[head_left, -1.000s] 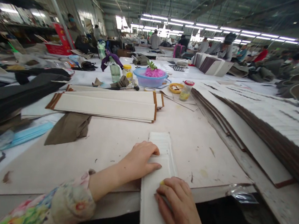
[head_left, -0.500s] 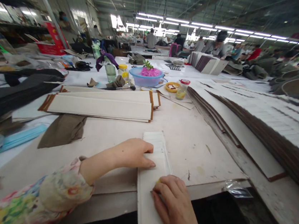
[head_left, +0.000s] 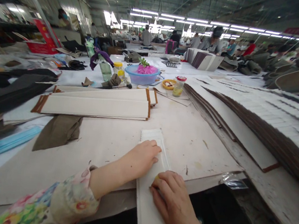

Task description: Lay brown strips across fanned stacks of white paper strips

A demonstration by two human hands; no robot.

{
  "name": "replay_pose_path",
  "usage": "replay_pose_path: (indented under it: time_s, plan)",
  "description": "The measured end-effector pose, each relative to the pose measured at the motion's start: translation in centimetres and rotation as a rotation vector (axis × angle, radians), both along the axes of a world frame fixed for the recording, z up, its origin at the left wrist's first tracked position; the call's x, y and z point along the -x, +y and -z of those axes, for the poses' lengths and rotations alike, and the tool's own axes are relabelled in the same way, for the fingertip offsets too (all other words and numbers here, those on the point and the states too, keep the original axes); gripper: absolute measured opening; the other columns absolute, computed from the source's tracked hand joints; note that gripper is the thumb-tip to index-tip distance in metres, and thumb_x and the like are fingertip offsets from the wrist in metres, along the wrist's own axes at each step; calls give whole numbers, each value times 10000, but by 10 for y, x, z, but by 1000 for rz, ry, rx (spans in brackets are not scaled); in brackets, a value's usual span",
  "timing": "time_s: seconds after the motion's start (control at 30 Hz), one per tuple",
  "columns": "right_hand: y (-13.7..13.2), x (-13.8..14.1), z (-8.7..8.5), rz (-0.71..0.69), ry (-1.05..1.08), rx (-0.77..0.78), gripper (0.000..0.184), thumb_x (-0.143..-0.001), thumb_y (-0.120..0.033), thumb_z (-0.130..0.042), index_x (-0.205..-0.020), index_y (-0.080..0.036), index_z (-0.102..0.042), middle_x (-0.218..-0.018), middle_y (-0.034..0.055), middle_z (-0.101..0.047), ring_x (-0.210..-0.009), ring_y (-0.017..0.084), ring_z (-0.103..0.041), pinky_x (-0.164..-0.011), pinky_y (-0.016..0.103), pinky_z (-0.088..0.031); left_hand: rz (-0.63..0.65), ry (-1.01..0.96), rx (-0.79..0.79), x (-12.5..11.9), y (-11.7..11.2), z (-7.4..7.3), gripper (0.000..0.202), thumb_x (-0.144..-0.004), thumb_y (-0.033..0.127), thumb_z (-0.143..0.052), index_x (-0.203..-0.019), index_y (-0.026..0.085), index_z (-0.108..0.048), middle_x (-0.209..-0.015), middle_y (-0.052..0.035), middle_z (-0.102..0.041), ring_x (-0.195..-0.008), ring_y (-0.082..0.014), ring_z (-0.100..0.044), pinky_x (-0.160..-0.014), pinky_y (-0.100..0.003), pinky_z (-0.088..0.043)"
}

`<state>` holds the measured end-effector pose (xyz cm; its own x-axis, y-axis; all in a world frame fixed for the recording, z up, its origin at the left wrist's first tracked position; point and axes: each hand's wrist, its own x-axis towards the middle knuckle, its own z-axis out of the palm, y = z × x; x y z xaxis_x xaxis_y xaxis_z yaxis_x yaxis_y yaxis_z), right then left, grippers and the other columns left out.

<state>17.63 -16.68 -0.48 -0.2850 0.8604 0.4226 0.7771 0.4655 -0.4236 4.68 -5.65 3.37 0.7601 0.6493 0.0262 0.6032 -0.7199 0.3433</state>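
A long white strip (head_left: 154, 137) with ruled sections lies on the worktable (head_left: 102, 146) and runs over its near edge toward me. My left hand (head_left: 140, 159) rests on the strip's left side, fingers curled and pressing it flat. Just below it, my right hand (head_left: 173, 199) is closed on the strip, with a small yellowish object pinched under its fingertips. A floral sleeve (head_left: 55, 203) covers my left forearm.
A stack of long cream boards with brown ends (head_left: 96, 104) lies ahead, an olive cloth (head_left: 57, 132) to its left. Farther back are a blue basin (head_left: 141, 77), jars (head_left: 178, 86) and a yellow dish (head_left: 169, 83). Overlapping strips (head_left: 267, 118) fill the right. People work at far tables.
My left hand has slid a little right and forward along the strip. The right hand has edged up closer to it. The view has shifted slightly.
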Motion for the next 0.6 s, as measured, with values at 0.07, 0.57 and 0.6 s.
replay_pose_path:
  time_s: [0.07,0.57,0.6]
  plan:
    - [0,0,0,2,3,-3,87,-845,-180,-444,-833,-205,-526,-820,24,-553,-802,175,-498,-729,333,-391,17,24,-44,0,-5,3,179,-815,115,-428,-944,165,-542,-929,-45,-530,-903,-185,-482,-828,-317,-403]
    - [5,-2,-1,-39,75,56,89,-836,-154,-453,-865,-198,-525,-847,38,-557,-826,192,-486,-751,371,-408,177,334,-268,-9,-23,-1,174,-814,94,-400,-907,106,-546,-929,-105,-519,-850,-246,-441,-713,-369,-390]
    - [8,-4,-2,-44,86,65,112,-840,-146,-441,-897,-200,-520,-871,42,-558,-838,187,-489,-760,363,-414,181,328,-273,-8,-23,1,175,-819,101,-397,-915,109,-543,-929,-103,-517,-851,-245,-439,-711,-368,-389]
